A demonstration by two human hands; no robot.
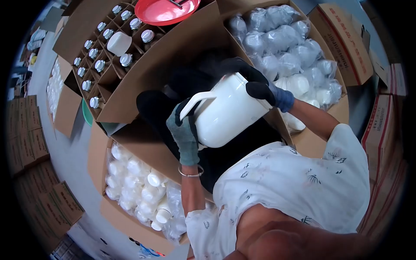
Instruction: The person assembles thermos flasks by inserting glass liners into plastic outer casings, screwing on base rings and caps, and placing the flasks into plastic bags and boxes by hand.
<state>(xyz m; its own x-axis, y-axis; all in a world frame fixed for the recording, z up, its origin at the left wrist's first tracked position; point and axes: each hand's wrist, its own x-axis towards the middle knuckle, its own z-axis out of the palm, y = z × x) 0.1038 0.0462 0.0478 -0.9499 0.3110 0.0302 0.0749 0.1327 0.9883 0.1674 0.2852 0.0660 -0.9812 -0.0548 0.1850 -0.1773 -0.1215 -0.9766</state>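
Near the view's centre a white jug (232, 113) is held; its handle side is pinched in the left hand's (183, 133) grip, its two-o'clock end in the right hand's (261, 86). A partitioned carton (151, 71) is seen at ten o'clock.

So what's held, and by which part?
A white jug: left hand at the handle, right hand around its upper-right end in view.

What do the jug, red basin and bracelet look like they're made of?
Jug: probably glossy plastic, given its soft highlights, though glazed ceramic is possible. Red basin: likely smooth plastic, evenly coloured with a bright sheen inside. Bracelet: seemingly polished metal, silvery and shiny.
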